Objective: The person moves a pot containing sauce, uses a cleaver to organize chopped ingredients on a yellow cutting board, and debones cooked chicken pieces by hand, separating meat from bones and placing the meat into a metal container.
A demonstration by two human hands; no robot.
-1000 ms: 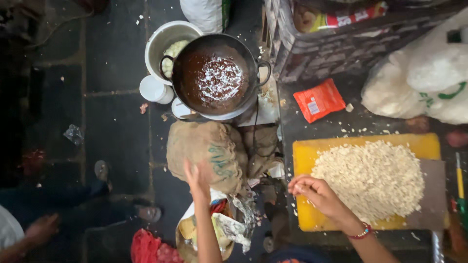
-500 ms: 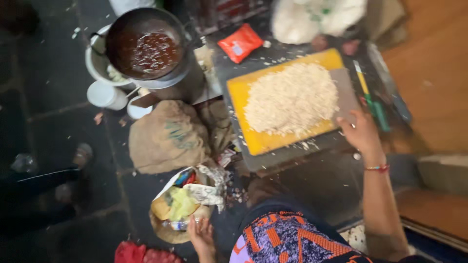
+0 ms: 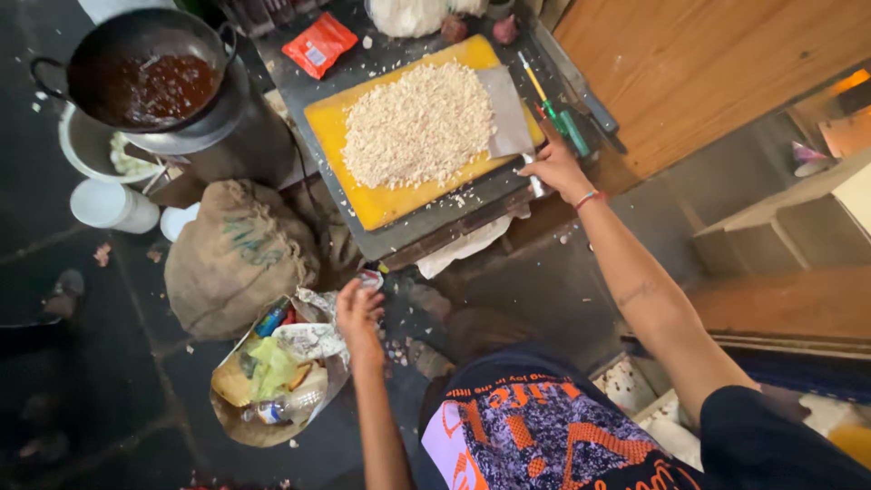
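Note:
A yellow chopping board (image 3: 376,204) on a dark slab carries a wide heap of finely chopped pale bits (image 3: 417,122). A broad grey cleaver (image 3: 504,111) lies on the board's right side. My right hand (image 3: 555,168) closes around its handle at the board's corner. My left hand (image 3: 358,313) hangs lower down at the rim of an open bag of scraps and wrappers (image 3: 272,377) on the floor. Its back faces me and its fingers are loosely curled; whether it holds anything is hidden.
A dark wok of brown sauce (image 3: 150,77) sits on a metal pot at upper left, with white tubs (image 3: 113,204) beside it. A burlap sack (image 3: 238,254) stands by the bag. A red packet (image 3: 318,44), green-handled tools (image 3: 567,122) and a wooden panel (image 3: 708,73) border the slab.
The view has swung, shifting the board to the top centre. My right hand has left the chopped heap and gone to the cleaver handle. My left hand stays by the bag.

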